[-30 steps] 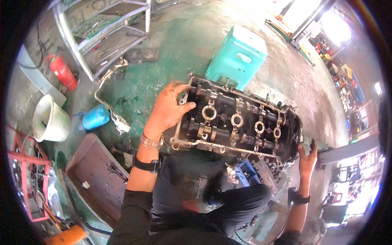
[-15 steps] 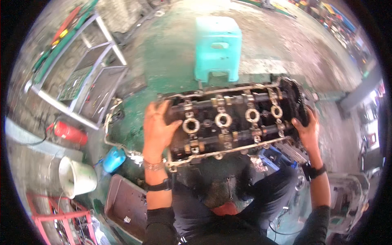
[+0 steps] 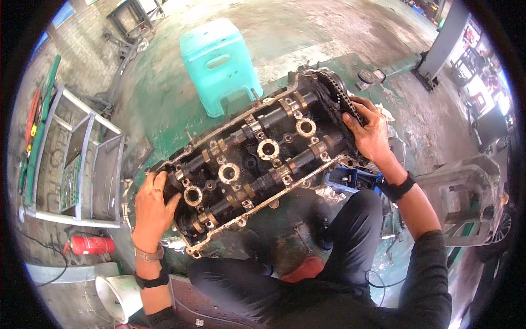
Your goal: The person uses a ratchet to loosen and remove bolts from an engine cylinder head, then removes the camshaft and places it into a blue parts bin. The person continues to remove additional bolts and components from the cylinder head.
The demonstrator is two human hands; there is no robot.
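An oily cylinder head (image 3: 250, 163) with two camshafts and several round ports spans the space in front of my knees, its right end tilted farther away than its left. Gripping its left end is my left hand (image 3: 152, 205), thumb over the top edge. At the opposite end my right hand (image 3: 371, 131) clasps the side with the timing chain (image 3: 341, 94), thumb on the inner edge. What lies under the cylinder head is mostly hidden.
A turquoise stool (image 3: 218, 66) stands beyond the cylinder head. To the left are a metal rack (image 3: 82, 159), a red fire extinguisher (image 3: 92, 245) and a white bucket (image 3: 118, 296). A blue tool case (image 3: 350, 178) sits near my right knee. A wrench (image 3: 302, 237) lies between my feet.
The cylinder head has turned counterclockwise, its left end nearer me and its right end farther off. Both hands moved with it, still gripping. The whole view has shifted too.
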